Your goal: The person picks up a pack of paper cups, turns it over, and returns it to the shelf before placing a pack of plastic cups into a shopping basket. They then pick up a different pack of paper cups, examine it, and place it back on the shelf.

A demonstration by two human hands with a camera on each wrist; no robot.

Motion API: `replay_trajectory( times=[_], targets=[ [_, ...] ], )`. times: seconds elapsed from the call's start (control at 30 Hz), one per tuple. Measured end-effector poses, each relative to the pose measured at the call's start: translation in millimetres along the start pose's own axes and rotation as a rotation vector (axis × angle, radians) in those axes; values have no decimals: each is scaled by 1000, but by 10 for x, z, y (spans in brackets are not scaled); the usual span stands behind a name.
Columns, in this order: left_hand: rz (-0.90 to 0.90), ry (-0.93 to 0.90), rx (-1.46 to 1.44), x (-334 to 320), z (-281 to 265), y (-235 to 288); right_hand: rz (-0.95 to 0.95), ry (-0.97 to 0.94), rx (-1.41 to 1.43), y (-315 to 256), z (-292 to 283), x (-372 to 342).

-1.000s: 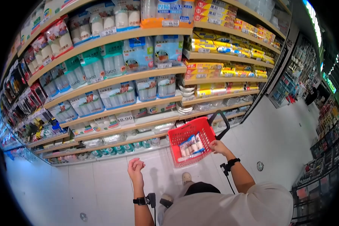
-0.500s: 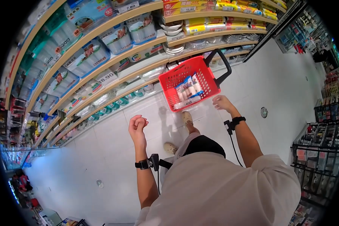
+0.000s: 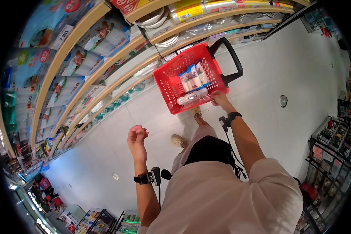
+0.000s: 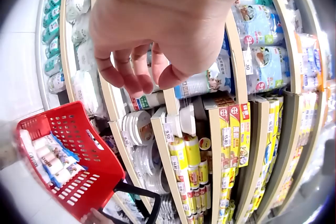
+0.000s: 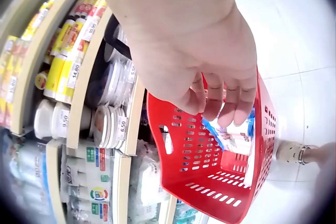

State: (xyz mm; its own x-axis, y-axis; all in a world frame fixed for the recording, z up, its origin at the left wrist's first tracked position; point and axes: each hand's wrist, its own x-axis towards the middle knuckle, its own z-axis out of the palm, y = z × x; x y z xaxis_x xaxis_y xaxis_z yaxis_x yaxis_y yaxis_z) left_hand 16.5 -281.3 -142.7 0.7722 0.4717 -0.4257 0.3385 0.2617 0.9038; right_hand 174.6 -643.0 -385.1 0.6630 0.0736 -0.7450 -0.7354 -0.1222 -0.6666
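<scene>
A red basket (image 3: 163, 87) with a black handle (image 3: 238, 62) stands by the lowest shelves. White packs with blue edges (image 3: 194, 79) and a clear-wrapped white pack (image 3: 192, 96) lie inside it. My right hand (image 3: 223, 101) is at the basket's near right corner, fingers loosely bent; in the right wrist view this hand (image 5: 210, 61) overlaps the basket (image 5: 184, 179), and whether it touches the rim is unclear. Away from the basket, my left hand (image 3: 137, 141) hangs with loosely curled fingers and holds nothing; the left wrist view shows that hand (image 4: 157, 29) in front of the shelves.
Shelves with bagged cups (image 3: 101, 37), white plates (image 4: 139, 128) and yellow boxed rolls (image 4: 193, 155) run along the left and top. A wire rack (image 3: 327, 156) stands at the right. My feet (image 3: 178, 140) are on the pale floor just below the basket.
The head view has turned downward, bringing the shelves nearer the left. My right hand parted slightly from the basket, then came back to its corner. My left hand keeps its loose curl.
</scene>
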Motion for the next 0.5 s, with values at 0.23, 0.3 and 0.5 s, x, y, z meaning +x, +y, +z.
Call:
replay_trajectory(
  times=[0.23,0.3,0.5],
  targets=[
    [-113,24,72,324,420,52,32,53,-47,535,188,1260],
    [-144,53,80,390,476,49,42,51,-72,678,276,1574],
    [-230,123,106,466,498,-119,-441,-40,-1211,874,497,2180]
  ],
)
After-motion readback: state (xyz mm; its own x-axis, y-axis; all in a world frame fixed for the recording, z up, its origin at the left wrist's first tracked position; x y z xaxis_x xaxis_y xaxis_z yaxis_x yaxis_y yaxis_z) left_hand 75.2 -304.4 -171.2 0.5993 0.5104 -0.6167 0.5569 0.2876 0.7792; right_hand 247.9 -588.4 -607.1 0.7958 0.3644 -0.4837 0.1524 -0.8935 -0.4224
